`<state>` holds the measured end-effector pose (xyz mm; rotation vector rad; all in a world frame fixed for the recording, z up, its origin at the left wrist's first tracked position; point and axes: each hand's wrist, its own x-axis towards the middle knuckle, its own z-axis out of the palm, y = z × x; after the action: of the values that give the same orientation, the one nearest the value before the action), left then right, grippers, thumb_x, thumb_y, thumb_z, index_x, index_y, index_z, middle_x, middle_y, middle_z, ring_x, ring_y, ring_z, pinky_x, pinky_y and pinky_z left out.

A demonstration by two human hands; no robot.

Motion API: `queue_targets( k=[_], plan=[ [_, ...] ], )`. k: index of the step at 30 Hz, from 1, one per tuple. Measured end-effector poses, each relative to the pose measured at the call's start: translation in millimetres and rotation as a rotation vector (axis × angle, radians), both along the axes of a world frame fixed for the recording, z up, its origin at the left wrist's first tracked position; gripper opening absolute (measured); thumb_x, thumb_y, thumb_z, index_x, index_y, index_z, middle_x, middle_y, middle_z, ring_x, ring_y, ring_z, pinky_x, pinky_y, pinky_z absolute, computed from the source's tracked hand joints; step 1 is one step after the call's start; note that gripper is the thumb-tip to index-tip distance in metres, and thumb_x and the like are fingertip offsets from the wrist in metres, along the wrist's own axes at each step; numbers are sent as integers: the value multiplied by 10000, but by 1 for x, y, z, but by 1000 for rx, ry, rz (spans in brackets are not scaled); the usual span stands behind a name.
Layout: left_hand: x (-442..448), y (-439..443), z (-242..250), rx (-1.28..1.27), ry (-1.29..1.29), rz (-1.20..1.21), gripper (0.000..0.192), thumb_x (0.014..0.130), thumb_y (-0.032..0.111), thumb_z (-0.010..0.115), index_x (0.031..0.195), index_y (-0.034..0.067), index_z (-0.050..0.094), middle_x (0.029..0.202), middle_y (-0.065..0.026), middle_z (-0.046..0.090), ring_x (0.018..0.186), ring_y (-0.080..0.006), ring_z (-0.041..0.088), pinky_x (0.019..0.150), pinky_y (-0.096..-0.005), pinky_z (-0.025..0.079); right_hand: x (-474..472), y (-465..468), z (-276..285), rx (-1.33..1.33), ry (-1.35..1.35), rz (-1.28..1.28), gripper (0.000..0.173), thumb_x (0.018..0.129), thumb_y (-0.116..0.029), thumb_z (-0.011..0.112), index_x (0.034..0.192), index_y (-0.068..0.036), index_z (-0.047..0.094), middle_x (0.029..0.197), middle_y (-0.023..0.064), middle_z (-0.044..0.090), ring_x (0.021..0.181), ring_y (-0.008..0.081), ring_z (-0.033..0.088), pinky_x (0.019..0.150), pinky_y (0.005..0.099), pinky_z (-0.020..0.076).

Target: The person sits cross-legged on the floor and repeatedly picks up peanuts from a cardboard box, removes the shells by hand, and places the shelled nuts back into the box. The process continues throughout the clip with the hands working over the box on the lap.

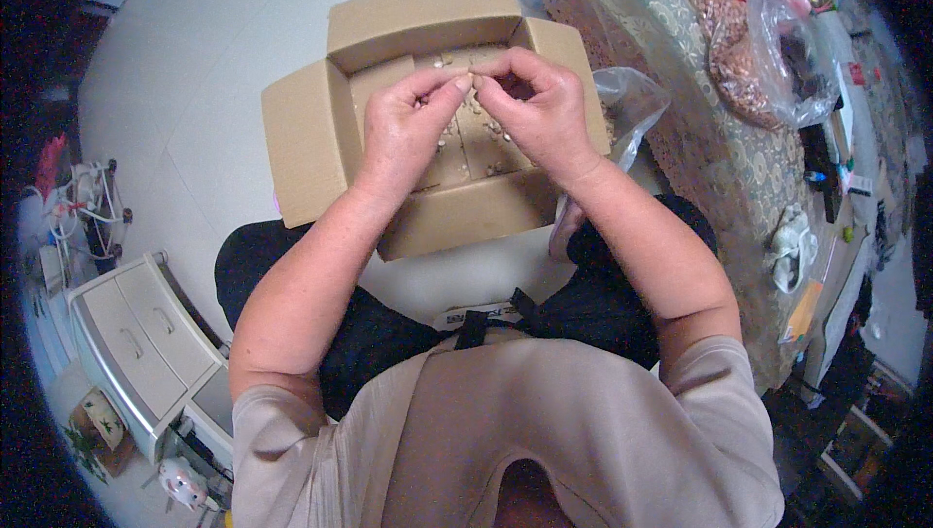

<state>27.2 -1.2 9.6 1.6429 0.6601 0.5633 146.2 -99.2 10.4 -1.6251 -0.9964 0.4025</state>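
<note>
An open cardboard box (302,142) stands before me with its flaps folded outwards. Above its middle, my left hand (412,116) and my right hand (543,109) meet at the fingertips. Thumb and forefinger of both pinch a tiny pale piece (471,76), too small to name. Under the hands, small light and brown bits (496,133) lie scattered on the box floor; whether they are shells or seeds, I cannot tell. The curled fingers hide what the left palm may hold.
A table with a patterned, lace-edged cloth (634,11) runs along the right. On it lie a bag of reddish-brown pieces (736,65), a clear plastic bag (791,54) and a crumpled white cloth (793,247). Another clear bag (630,102) hangs beside the box. A drawer cabinet (146,338) stands at lower left.
</note>
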Motion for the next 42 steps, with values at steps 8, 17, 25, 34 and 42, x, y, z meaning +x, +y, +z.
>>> queue_targets(
  k=[8,17,25,34,42],
  plan=[
    [3,-4,14,-250,11,41,178,846,158,612,942,23,677,729,41,579,634,-24,463,542,-183,376,-5,3,1,22,93,-59,62,801,-56,627,835,-5,636,719,-1,616,661,44,555,595,185,462],
    [2,7,5,-727,-99,-4,158,865,171,584,946,44,631,669,58,477,554,-10,363,429,-178,255,-3,5,6,88,540,23,91,843,-67,602,899,-6,639,780,34,632,705,83,595,642,211,495],
    [3,10,-6,-1124,-289,-34,152,898,184,545,886,33,556,756,-19,540,622,-66,485,495,-179,397,3,3,9,65,34,120,139,817,-37,615,950,-7,648,852,44,632,755,113,602,659,248,508],
    [2,7,-6,-1155,-307,-29,162,902,150,532,938,-5,561,847,-79,585,734,-126,575,667,-224,521,12,2,12,140,-540,164,173,730,19,636,894,-35,645,818,97,605,748,194,613,628,271,500],
    [3,7,-5,-1093,-273,-87,199,901,169,546,969,-16,577,884,-75,592,753,-107,575,682,-211,519,10,1,16,54,-222,112,181,769,-52,641,950,-41,630,913,65,594,769,130,590,595,221,496]
  ],
)
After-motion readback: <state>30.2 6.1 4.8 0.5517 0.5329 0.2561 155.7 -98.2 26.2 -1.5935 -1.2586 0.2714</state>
